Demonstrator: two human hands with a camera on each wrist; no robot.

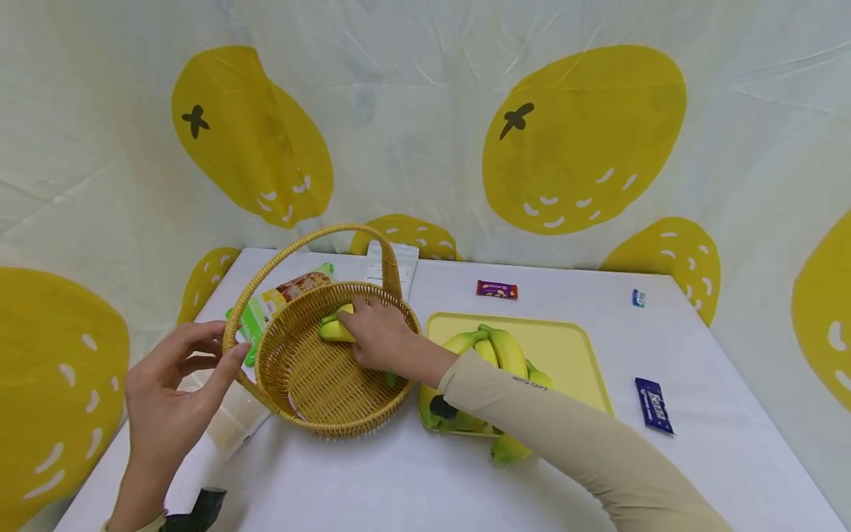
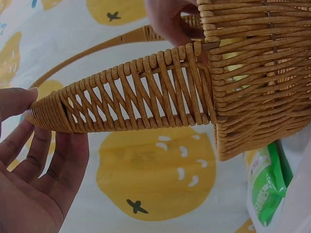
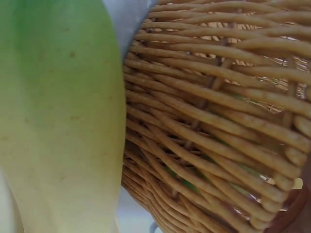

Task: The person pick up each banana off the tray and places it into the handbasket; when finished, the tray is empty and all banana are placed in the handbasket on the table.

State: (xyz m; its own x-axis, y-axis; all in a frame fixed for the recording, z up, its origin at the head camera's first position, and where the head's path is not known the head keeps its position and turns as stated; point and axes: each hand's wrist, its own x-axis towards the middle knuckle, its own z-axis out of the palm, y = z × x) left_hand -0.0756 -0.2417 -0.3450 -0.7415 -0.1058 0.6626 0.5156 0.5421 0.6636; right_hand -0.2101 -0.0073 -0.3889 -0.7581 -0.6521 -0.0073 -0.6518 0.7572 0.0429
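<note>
A wicker basket [image 1: 332, 425] with a tall arched handle [image 1: 292, 247] stands left of centre in the head view. My left hand [image 1: 176, 388] holds the near side of that handle, thumb on one edge and fingers along the other, as the left wrist view shows. Inside the basket my right hand [image 1: 382, 336] grips a yellow banana [image 1: 335, 331]; its fingertips are partly hidden. Under my right forearm, a bunch of bananas [image 1: 508, 351] lies on a yellow tray [image 1: 545, 329]. A greenish-yellow banana [image 3: 63, 116] fills the left of the right wrist view, beside the basket wall.
Behind the basket lie a green snack bag [image 1: 249, 325] and a white pouch [image 1: 405, 258]. A pale packet [image 1: 236, 421] is at its near left. Farther right are a purple packet [image 1: 496, 289], a small blue-white packet [image 1: 638, 298] and a dark blue bar [image 1: 654, 404].
</note>
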